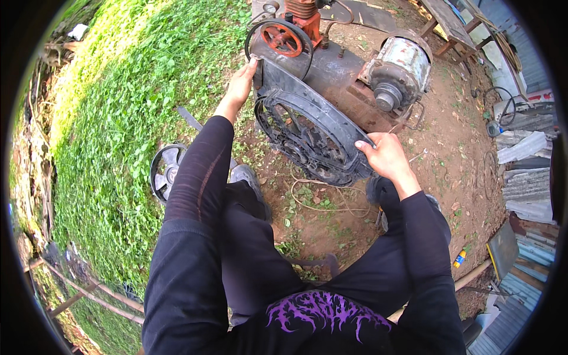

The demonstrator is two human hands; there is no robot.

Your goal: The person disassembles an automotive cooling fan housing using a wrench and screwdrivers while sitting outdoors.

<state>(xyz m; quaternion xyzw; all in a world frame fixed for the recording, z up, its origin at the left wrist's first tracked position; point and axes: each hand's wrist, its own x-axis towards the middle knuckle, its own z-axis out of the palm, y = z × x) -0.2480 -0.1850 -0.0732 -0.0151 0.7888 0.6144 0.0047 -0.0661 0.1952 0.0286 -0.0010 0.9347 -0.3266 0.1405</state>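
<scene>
Steadying a broad black fan shroud (pixel 322 109) seems to be the step in hand; it is tilted between the person's two hands. The right hand (pixel 387 157) clamps the nearer corner, thumb on top, fingers mostly hidden beneath; the left hand (pixel 241 83) grasps the farther corner. Turning it would likely call for both hands moving together. It looks like stiff, dusty plastic, a smooth border around a ribbed ring. Left of the grip, a grey spoked wheel (pixel 170 173) lies on leafy grass (pixel 133 112). Just beyond the grip is a rusty, cylindrical tank (pixel 337 68), with a red-spoked pulley (pixel 281 39) past the left hand and a paint-worn, drum-shaped motor (pixel 405 64) past the right.
</scene>
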